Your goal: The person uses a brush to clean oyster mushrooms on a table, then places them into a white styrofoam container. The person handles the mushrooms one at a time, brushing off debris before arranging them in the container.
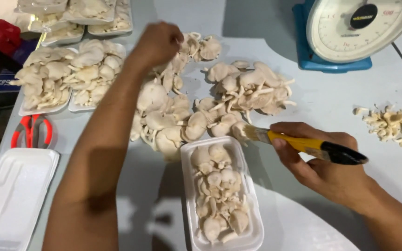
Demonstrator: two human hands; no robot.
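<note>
your left hand [158, 42] is curled into the loose heap of pale oyster mushrooms [177, 111]; your right hand [324, 162] grips a yellow-handled brush [303, 145] beside the filled white foam tray [247, 186].

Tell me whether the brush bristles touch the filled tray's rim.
Cannot tell. In the head view the brush bristles overlap the white tray at its far right corner, but their height above it is unclear.

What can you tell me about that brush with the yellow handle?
The brush is a small flat paintbrush with pale bristles at its left end, a yellow middle and a black handle end pointing right. It looks like plastic. It lies nearly level, tipped slightly down to the right, above the table. The right hand holds it around the yellow part, thumb on the near side. Its bristles sit beside the mushrooms, just past the white tray.
</note>
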